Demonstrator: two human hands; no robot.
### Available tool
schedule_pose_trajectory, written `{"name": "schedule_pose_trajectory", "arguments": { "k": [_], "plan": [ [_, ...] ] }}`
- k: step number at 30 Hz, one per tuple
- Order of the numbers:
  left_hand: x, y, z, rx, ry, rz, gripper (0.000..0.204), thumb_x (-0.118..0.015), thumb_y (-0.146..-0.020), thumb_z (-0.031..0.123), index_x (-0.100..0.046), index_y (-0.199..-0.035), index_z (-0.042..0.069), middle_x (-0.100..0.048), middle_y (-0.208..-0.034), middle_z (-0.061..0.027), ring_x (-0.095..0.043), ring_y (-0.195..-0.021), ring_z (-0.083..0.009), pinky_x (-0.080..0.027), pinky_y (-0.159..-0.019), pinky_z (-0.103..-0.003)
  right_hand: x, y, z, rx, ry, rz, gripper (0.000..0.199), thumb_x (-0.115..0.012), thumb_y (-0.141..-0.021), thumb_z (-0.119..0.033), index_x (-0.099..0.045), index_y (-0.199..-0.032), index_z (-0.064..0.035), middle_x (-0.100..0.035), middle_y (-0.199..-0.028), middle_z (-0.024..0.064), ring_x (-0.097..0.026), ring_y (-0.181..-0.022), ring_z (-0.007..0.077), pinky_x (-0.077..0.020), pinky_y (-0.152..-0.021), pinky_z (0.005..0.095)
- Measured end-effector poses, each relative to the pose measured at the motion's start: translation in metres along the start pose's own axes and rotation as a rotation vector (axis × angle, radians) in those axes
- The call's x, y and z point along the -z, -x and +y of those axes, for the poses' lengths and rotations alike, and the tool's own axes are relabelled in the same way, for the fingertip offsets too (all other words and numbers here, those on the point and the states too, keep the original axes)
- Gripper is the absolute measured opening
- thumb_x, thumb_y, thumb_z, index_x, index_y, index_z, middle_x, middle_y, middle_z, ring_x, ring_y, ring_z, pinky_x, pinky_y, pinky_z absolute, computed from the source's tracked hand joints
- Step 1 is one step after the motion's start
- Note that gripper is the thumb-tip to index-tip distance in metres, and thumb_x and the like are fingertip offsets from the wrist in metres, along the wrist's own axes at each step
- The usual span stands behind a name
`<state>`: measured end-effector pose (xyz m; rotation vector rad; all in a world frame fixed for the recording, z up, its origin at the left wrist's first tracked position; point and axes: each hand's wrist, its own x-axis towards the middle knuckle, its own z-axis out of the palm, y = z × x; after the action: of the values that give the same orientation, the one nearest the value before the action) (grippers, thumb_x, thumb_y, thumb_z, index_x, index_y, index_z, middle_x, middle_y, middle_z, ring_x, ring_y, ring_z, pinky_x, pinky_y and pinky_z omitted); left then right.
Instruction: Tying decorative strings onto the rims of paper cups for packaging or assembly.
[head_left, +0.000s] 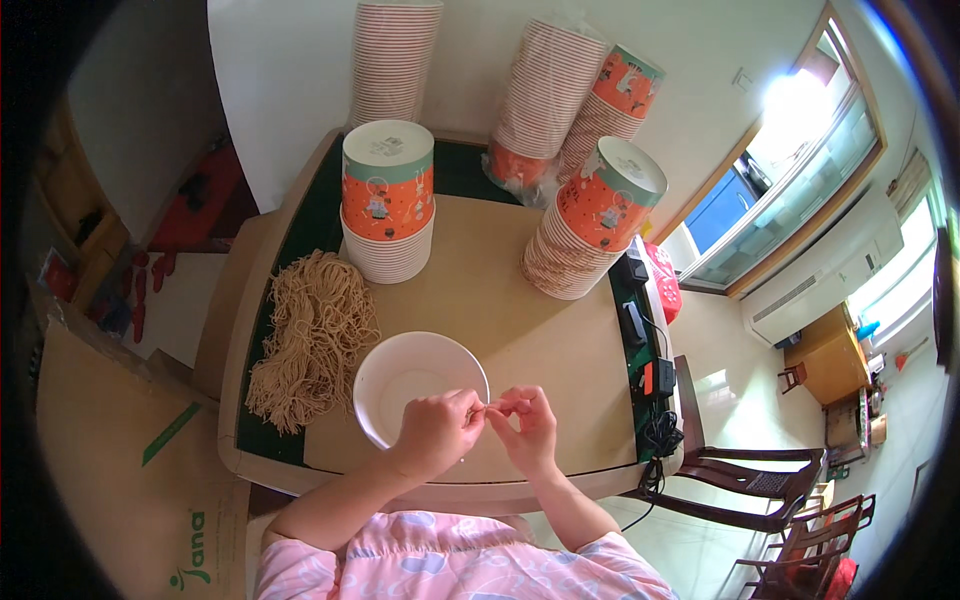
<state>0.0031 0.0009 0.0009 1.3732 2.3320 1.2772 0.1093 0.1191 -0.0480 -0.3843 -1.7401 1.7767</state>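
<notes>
My left hand (438, 432) and my right hand (527, 430) meet fingertip to fingertip over the right rim of a white paper bucket (372, 385). Both are closed in a pinch. Whatever lies between the fingertips is too small to make out. The bucket stands mouth up near the table's front edge, and part of its near side is hidden by my left hand and forearm. Left of it lies a loose heap of beige string (312, 340), close to the bucket's wall.
Upside-down stacks of orange and green paper buckets stand behind, one at left (388, 195) and one at right (600, 210). Bagged stacks (550, 85) rise at the back. Chargers and black cables (660, 430) line the table's right edge. A wooden chair (750, 480) stands beyond.
</notes>
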Motion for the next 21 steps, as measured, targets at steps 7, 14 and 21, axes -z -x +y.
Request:
{"name": "schedule_pose_trajectory", "arguments": {
  "k": [7,14,21],
  "plan": [
    [0.01,-0.002,0.001,0.135,0.142,-0.005,0.007,-0.068,-0.078,0.012,-0.064,-0.078,0.007,-0.06,-0.062,-0.0067,-0.058,-0.054,-0.019,-0.046,-0.05,-0.033,-0.004,-0.001,-0.007,0.096,0.25,-0.039,0.023,-0.069,-0.08,0.004,-0.054,-0.097,-0.0029,-0.061,-0.09,0.0044,-0.058,-0.082,0.0111,-0.0474,-0.074,0.0248],
    [0.016,0.002,-0.009,0.171,0.265,0.008,0.006,-0.067,-0.082,0.008,-0.064,-0.083,0.003,-0.055,-0.055,-0.0039,-0.05,-0.049,-0.009,-0.039,-0.047,-0.027,-0.015,-0.01,-0.028,0.235,0.588,-0.136,0.023,-0.071,-0.079,-0.005,-0.06,-0.1,-0.0054,-0.061,-0.089,0.0093,-0.059,-0.068,0.0214,-0.05,-0.062,0.0302],
    [0.022,0.005,-0.011,0.187,0.285,0.004,0.005,-0.064,-0.084,0.006,-0.063,-0.086,0.002,-0.055,-0.055,-0.0049,-0.051,-0.049,-0.0091,-0.04,-0.048,-0.028,-0.017,-0.014,-0.044,0.1,0.667,-0.291,0.022,-0.064,-0.082,-0.004,-0.059,-0.104,-0.0052,-0.061,-0.091,0.0111,-0.06,-0.069,0.0232,-0.0501,-0.06,0.0316]
  ]
}}
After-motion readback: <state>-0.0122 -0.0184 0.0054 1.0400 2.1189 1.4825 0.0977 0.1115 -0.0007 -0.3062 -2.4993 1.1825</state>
